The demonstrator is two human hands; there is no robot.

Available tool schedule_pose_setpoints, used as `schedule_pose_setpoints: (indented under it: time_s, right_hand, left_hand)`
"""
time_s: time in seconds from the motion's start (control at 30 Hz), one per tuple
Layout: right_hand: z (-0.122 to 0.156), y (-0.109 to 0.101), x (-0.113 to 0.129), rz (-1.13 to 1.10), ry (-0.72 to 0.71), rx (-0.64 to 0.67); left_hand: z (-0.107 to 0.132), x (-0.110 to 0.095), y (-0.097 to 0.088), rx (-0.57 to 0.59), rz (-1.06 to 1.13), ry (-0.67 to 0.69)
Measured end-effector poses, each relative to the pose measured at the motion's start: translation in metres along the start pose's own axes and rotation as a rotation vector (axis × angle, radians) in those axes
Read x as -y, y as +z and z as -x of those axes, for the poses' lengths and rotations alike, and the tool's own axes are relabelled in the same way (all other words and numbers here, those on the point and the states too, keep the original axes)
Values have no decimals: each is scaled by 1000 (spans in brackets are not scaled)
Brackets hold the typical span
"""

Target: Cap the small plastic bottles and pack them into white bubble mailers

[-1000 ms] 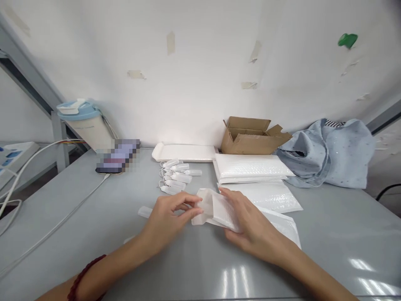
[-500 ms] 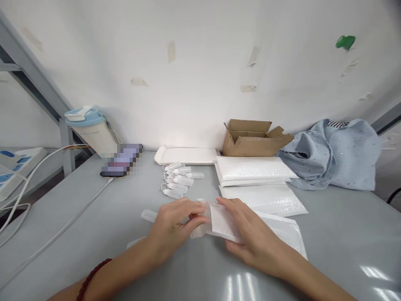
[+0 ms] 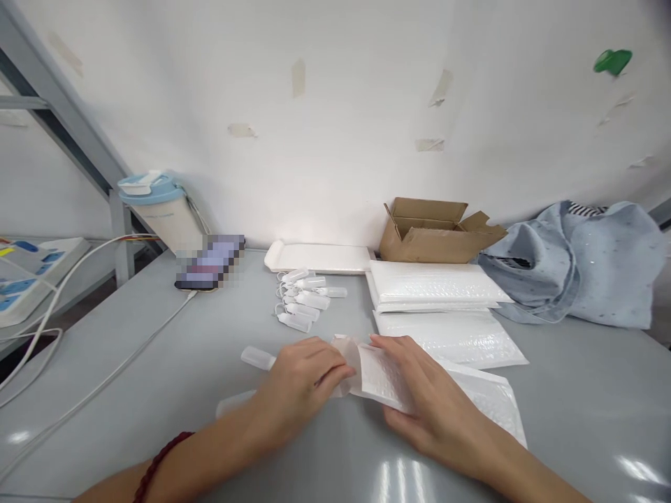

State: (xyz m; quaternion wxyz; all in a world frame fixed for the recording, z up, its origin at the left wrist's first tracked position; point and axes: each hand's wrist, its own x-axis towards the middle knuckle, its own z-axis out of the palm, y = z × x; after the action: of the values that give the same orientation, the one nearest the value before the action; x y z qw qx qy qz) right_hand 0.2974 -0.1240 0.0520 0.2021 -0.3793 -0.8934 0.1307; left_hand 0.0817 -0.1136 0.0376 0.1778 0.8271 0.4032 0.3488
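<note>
My left hand (image 3: 301,384) pinches the open flap end of a white bubble mailer (image 3: 472,395) lying on the grey table (image 3: 157,391). My right hand (image 3: 424,402) rests on the mailer, fingers curled round its near edge. A small clear plastic bottle (image 3: 258,358) lies just left of my left hand, and another lies partly hidden under my left wrist. Several more small bottles (image 3: 304,300) sit in a cluster further back.
Stacked white mailers (image 3: 435,286) and a loose one (image 3: 451,335) lie to the right, an open cardboard box (image 3: 435,230) and blue cloth (image 3: 581,258) behind. A phone (image 3: 210,262) with cable, a lidded cup (image 3: 160,209) and a white tray (image 3: 319,257) stand at the back.
My left fingers have closed down onto the mailer's flap, which was raised before and now lies flatter. The view has shifted slightly.
</note>
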Motion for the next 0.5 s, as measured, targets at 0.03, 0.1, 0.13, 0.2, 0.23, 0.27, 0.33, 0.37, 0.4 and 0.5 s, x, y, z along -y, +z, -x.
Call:
schedule_pose_setpoints:
  time_s: [0.03, 0.1, 0.13, 0.2, 0.23, 0.27, 0.33, 0.37, 0.4, 0.5]
  right_hand:
    - [1, 1, 0, 3, -4, 4]
    - [3, 2, -1, 5, -15, 16]
    - [3, 3, -1, 1, -21, 22]
    - [3, 4, -2, -13, -34, 21]
    - [2, 4, -2, -15, -33, 17]
    - [1, 3, -2, -14, -28, 12]
    - [-1, 2, -3, -3, -1, 1]
    - [-2, 1, -3, 2, 16, -2]
    - [-3, 0, -4, 3, 33, -4]
    - [-4, -1, -5, -9, 64, -1]
  left_hand:
    - [1, -1, 2, 21, -36, 29]
    - [3, -6, 3, 115, -50, 46]
    - [2, -8, 1, 185, -28, 47]
    - [-2, -11, -8, 345, 40, 54]
    - [-4, -10, -16, 394, 65, 55]
    - [-7, -8, -25, 420, 67, 39]
    - [-10, 1, -46, 372, 8, -68]
    - [-11, 8, -57, 401, -32, -102]
    - [-10, 15, -66, 415, -96, -157]
    - [-2, 35, -84, 407, -244, -257]
